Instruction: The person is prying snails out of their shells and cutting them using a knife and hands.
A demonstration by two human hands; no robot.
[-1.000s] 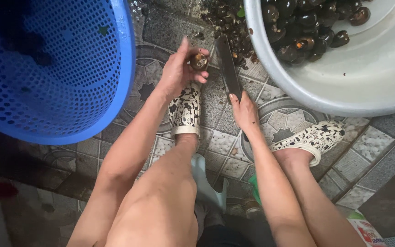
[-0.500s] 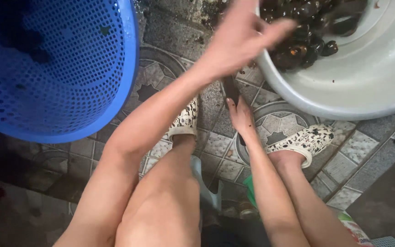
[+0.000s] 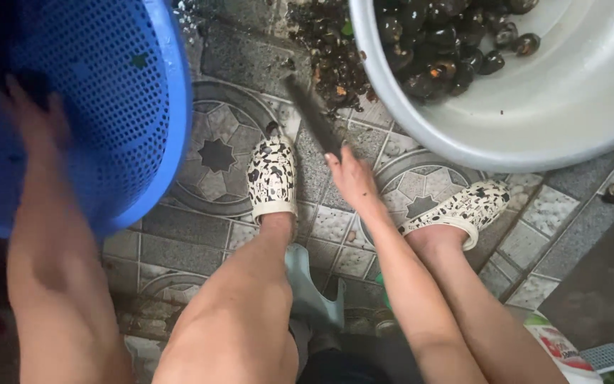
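Two hands work apart: left hand [image 3: 33,117], fingers loosely spread, reaches inside the basket [image 3: 129,107]; right hand [image 3: 353,178] grips the knife [image 3: 310,117], blade pointing toward snails [image 3: 435,50].

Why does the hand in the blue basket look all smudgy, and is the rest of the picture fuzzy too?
Head view: the left hand inside the blue basket is smeared by motion blur and dim shade; the right hand, knife and patterned floor tiles look fairly sharp in soft, even daylight.
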